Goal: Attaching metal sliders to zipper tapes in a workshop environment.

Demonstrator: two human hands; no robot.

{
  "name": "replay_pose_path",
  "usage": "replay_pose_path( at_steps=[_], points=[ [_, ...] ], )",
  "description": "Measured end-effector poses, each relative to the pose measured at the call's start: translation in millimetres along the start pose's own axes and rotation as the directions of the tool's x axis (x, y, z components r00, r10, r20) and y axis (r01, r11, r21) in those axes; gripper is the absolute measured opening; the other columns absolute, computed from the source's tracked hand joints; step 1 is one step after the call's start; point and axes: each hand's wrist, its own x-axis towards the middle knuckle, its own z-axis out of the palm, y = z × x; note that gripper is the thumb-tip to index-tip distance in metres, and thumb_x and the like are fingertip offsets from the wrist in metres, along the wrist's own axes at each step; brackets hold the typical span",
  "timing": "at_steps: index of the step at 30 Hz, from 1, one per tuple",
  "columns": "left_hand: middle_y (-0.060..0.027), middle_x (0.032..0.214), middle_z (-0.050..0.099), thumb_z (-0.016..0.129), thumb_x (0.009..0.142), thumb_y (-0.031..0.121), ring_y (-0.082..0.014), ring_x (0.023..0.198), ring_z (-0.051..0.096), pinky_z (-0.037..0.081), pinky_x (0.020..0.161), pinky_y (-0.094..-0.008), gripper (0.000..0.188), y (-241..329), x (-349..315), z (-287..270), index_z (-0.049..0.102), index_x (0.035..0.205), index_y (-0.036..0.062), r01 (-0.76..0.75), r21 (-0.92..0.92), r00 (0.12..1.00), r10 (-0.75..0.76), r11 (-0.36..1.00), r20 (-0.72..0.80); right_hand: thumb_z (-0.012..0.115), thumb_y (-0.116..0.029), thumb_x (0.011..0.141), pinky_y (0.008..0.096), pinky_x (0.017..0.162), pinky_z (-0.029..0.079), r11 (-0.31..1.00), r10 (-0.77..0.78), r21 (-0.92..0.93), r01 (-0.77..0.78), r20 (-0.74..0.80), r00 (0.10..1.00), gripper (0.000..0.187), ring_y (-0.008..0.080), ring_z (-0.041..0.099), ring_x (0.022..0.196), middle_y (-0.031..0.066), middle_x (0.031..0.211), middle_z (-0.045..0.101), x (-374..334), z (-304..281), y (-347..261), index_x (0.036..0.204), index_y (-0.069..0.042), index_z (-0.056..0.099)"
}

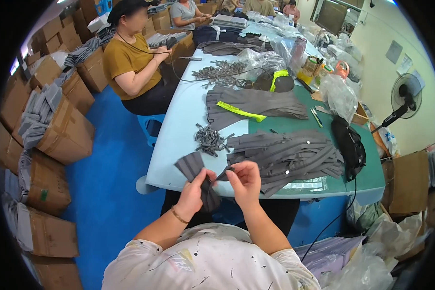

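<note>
Both hands were pinched shut on soft grey fabric strips (pixel 198 174) at the table's (pixel 178 145) near edge: the left hand (pixel 193 193) gripped the flat bundle, the right hand (pixel 244 180) nipped one limp strip's end, perhaps around a small metal piece. Just beyond lay a heap of matching strips (pixel 287 157) and small grey clips (pixel 210 140).

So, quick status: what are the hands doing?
Left hand and right hand both gripping grey fabric strips. Strip pile on table just ahead. Nothing blocking.
</note>
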Motion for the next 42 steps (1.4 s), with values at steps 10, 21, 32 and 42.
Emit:
replay_pose_path(
  at_steps=[10, 21, 32, 42],
  points=[
    [0.0039, 0.07, 0.047, 0.067, 0.082, 0.011, -0.004, 0.064, 0.042, 0.035, 0.057, -0.019, 0.018, 25.2, -15.6, 7.8, 0.059, 0.095, 0.0019, -0.171, 0.358, 0.982, 0.188, 0.918, -0.011, 0.063, 0.003, 0.081, 0.0179, 0.061, 0.042, 0.952, 0.274, 0.075, -0.297, 0.224, 0.935, 0.015, 0.0046, 0.051, 0.072, -0.001, 0.084, 0.055, -4.2, 3.1, 2.4, 0.095, -0.002, 0.063],
    [0.0031, 0.076, 0.053, 0.068, 0.079, 0.004, -0.0065, 0.063, 0.046, 0.038, 0.057, -0.0207, 0.018, 20.5, -25.8, -10.5, 0.058, 0.094, 0.0036, -0.251, 0.623, 0.953, 0.3, 0.741, 0.026, 0.066, 0.002, 0.073, 0.0259, 0.055, 0.048, 0.834, -0.06, -0.503, 0.229, 0.33, 0.942, 0.021, 0.0193, 0.059, 0.063, 0.0074, 0.079, 0.06, -11.7, 11.5, -20.6, 0.094, -0.005, 0.064],
    [-0.0068, 0.09, 0.058, 0.061, 0.083, 0.003, -0.0147, 0.072, 0.054, 0.045, 0.064, -0.0245, 0.013, 17.3, -23.4, -18.6, 0.06, 0.096, 0.0032, -0.663, 0.735, 0.639, 0.621, 0.144, 0.455, 0.061, -0.013, 0.087, 0.0217, 0.061, 0.048, 0.619, 0.72, 0.224, -0.753, 0.223, 0.658, 0.017, 0.0067, 0.057, 0.068, 0.0015, 0.082, 0.063, -18.7, 20.5, 28.5, 0.097, 0.0, 0.064],
    [-0.0033, 0.077, 0.065, 0.061, 0.085, 0.02, -0.0044, 0.045, 0.041, 0.032, 0.042, -0.0188, 0.017, 47.6, 18.8, -23.4, 0.063, 0.088, 0.0027, -0.02, 0.475, 0.964, 0.143, 0.88, -0.224, 0.055, -0.006, 0.075, 0.0372, 0.068, 0.05, 0.332, 0.109, -0.905, 0.265, 0.315, 0.943, 0.01, 0.0282, 0.059, 0.079, 0.0097, 0.079, 0.058, 61.2, 3.5, 68.2, 0.084, -0.005, 0.06]
  ],
)
